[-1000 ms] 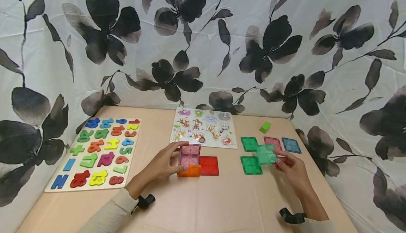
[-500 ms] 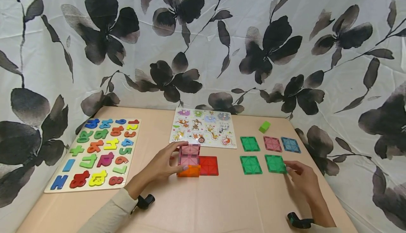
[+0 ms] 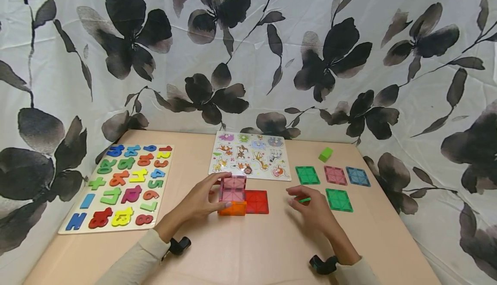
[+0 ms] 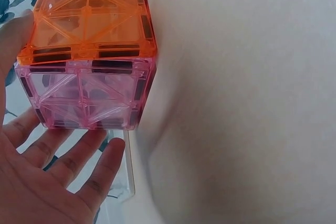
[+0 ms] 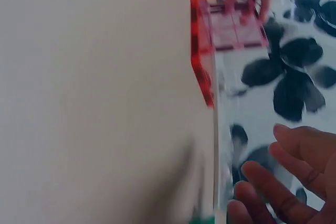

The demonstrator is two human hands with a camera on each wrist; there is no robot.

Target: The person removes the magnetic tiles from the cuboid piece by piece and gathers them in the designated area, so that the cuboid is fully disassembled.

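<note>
My left hand [image 3: 198, 198] grips an upright structure of clear magnetic tiles, thumb on the orange tile [image 3: 234, 208] in front and fingers round the left and back. Pink tiles [image 3: 234, 186] stand behind the orange one. In the left wrist view the orange tile [image 4: 89, 22] adjoins a pink tile [image 4: 86, 95]. A red tile [image 3: 257, 202] lies flat against the structure's right side. My right hand [image 3: 312, 205] hovers over a mostly hidden green tile, its fingers apart and holding nothing in the right wrist view. Beside it lies another green tile [image 3: 339, 200].
Behind are a green tile [image 3: 307, 175], a pink tile [image 3: 335, 175], a blue tile [image 3: 358, 176] and a small green block [image 3: 325, 154]. An animal puzzle board [image 3: 268, 175] lies at the back, an alphabet and number board [image 3: 130, 224] at the left. A floral cloth [image 3: 268, 73] hangs behind the table.
My right hand has set a green tile down at the right of the group and let go, then moved left over the neighbouring green tile. My left hand has stayed on the structure.
</note>
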